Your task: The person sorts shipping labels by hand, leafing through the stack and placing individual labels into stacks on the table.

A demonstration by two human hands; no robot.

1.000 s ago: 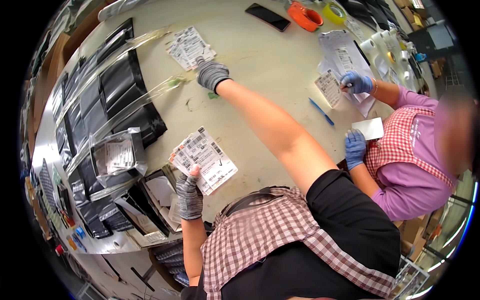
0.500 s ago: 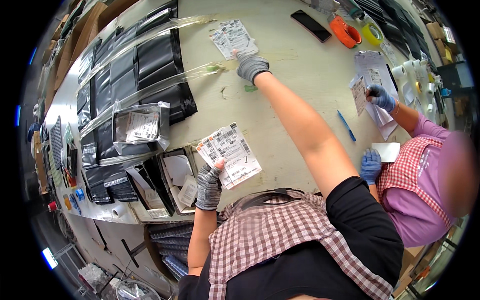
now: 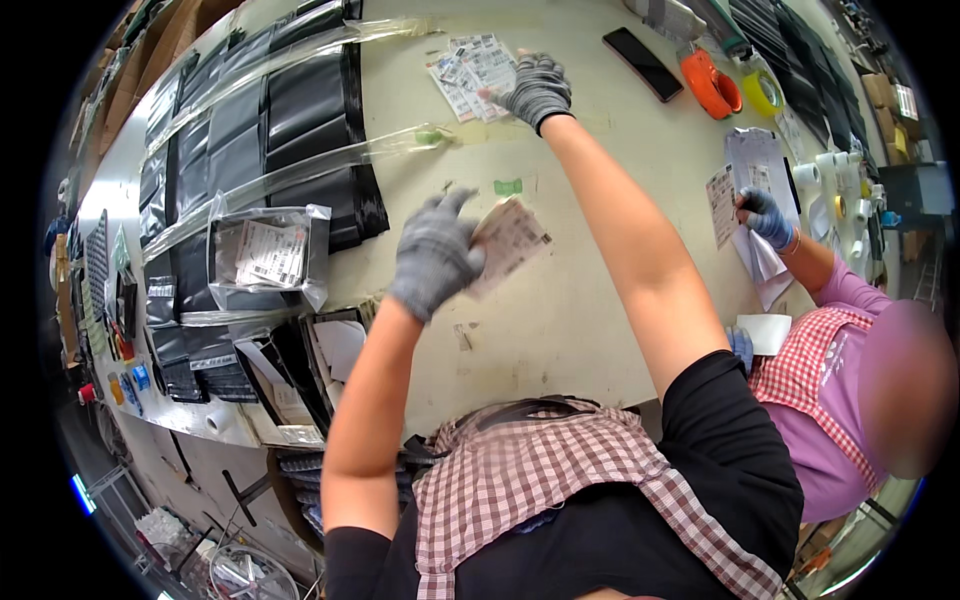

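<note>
My left hand [image 3: 437, 250], gloved grey, pinches a bunch of printed labels [image 3: 512, 248] above the near-middle table [image 3: 580, 300]; blurry, exact finger contact unclear. My right hand [image 3: 538, 88] is partly open, thumb and fingers spread at the right edge of the far label pile [image 3: 470, 75]; can't tell if it touches. Phone [image 3: 642, 63] lies right of it. Black plastic bags [image 3: 310, 110] are left of the pile, clear-bagged box [image 3: 318, 255] nearer.

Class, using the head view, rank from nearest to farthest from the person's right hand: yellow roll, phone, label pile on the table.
1. Label pile, left of the right hand.
2. Phone, to its right.
3. Yellow roll, farther right.
</note>
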